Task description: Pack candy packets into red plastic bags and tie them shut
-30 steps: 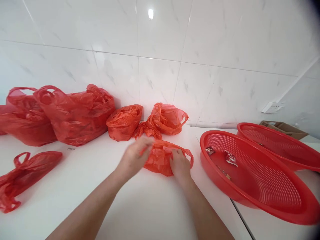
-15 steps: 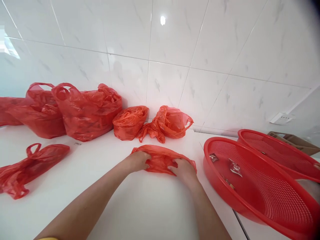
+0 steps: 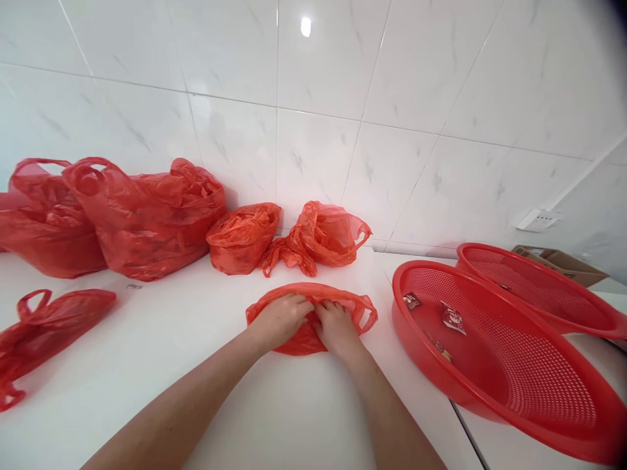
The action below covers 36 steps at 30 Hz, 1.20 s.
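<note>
Table: a smooth white table (image 3: 274,418) fills the foreground, with a dark seam at the right running under the nearer basin.
Left hand: the person's bare left hand (image 3: 281,320) reaches over the near side of the open bag, fingers bent; the tips sink into the red film, so whether they grasp it cannot be told.
Right hand: the bare right hand (image 3: 337,329) is just beside the left, fingers curled down into the same mouth; their hold on the film cannot be told either.
Open bag: a thin, translucent red plastic bag (image 3: 301,344) lies low on the table in front of the person, its mouth spread around both hands, a loop handle at its right end.
Nearer basin: a large round red plastic basin with perforated sides (image 3: 426,365) stands to the right, holding a red-and-white wrapped packet (image 3: 453,318) and a small dark red packet (image 3: 412,300).
Long bag: a narrow red plastic bag with a loop handle (image 3: 63,320) lies at the left, well apart from the hands.
Farther basin: a second red perforated basin (image 3: 539,287) sits behind the first.
Back row: two bulging red plastic bags, two smaller orange-red ones.
Wall: glossy white marbled tiles (image 3: 323,156).
</note>
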### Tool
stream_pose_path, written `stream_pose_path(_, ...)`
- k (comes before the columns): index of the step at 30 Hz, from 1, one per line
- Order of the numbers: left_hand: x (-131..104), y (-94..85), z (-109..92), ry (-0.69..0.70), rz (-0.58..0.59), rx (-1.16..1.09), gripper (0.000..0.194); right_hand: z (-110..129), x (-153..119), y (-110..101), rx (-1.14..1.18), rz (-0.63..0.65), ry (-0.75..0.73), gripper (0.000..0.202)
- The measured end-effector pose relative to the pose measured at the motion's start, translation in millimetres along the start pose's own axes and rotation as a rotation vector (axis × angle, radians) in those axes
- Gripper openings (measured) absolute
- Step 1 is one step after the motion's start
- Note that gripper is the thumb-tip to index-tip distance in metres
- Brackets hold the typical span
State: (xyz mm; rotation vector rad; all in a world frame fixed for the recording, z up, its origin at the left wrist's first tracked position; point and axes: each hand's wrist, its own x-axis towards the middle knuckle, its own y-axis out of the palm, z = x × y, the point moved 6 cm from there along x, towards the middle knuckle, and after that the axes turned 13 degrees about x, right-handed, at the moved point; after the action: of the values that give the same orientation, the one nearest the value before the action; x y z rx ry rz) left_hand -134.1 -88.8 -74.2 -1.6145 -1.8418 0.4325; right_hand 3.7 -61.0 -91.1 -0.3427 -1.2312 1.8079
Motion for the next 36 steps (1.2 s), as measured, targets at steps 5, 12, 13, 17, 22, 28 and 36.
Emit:
stream_pose_path(5, 16.3, -9.9, 5.5, 0.102, 0.140, 0.571, 0.059, -14.5, -12.3, -9.9, 0.183, 0.145, 0.097, 0.017)
stream_pose_path(12, 15.7, 0.4, 7.8, 0.108, 0.315, 0.476, 0.054, -12.1, -13.8, -32.6, 0.282, -0.112, 0.057, 0.045)
stream_pose_path(13, 14.7, 2.8, 8.7, 0.105, 0.330, 0.478, 0.054, -11.5, -11.4, -30.5, 0.245, -0.114, 0.040, 0.048)
stream_pose_path(17, 12.7, 7.7, 15.8, 0.067, 0.360, 0.465, 0.057, -26.1, -2.7, -8.4, 0.134, 0.051, 0.123, 0.067)
stream_pose_path(22, 10.7, -11.8, 8.2, 0.144, 0.165, 0.260, 0.035, -43.2, -1.6, 3.4, 0.156, 0.147, 0.204, 0.078)
stream_pose_path(28, -5.5, -33.0, 25.6, 0.141, -0.219, 0.473, 0.038, -43.7, -2.6, -7.2, 0.289, 0.005, 0.222, 0.067)
stream_pose_path(36, -4.5, -22.8, 55.0, -0.071, -0.177, 0.310, 0.041, 12.6, -20.2, -55.1, 0.276, -0.448, -0.118, 0.022)
